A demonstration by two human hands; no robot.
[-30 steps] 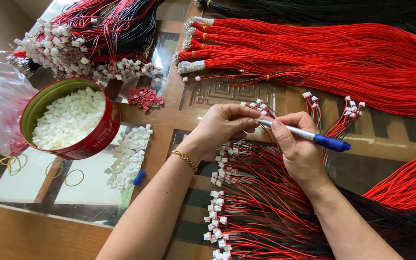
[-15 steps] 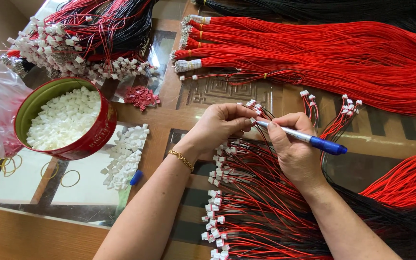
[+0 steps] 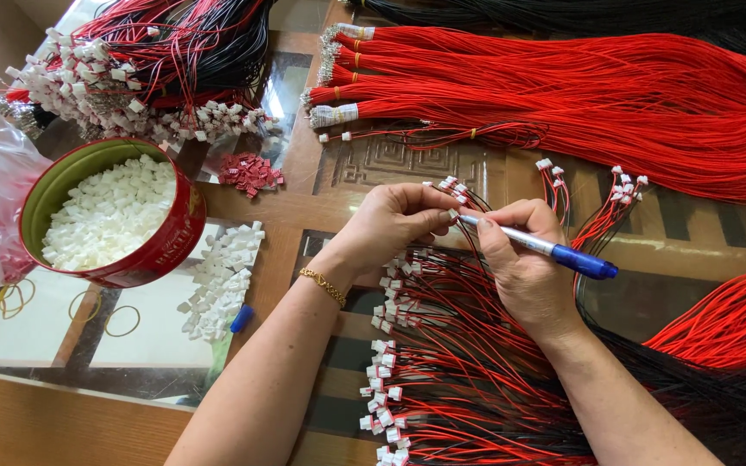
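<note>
Now connector point(image 3: 449, 213) pinched between hands: left point(image 3: 390, 223), right point(image 3: 520, 259).

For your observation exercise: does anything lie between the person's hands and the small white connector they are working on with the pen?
Nothing visible does. The left hand pinches the white connector directly, and the right hand brings the pen tip right up to it. Loose red wires lie below, not between.

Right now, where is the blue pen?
In the head view, the blue pen is right of centre, held in the right hand. Its tip points at the left hand, above the red wires with white plugs.
</note>
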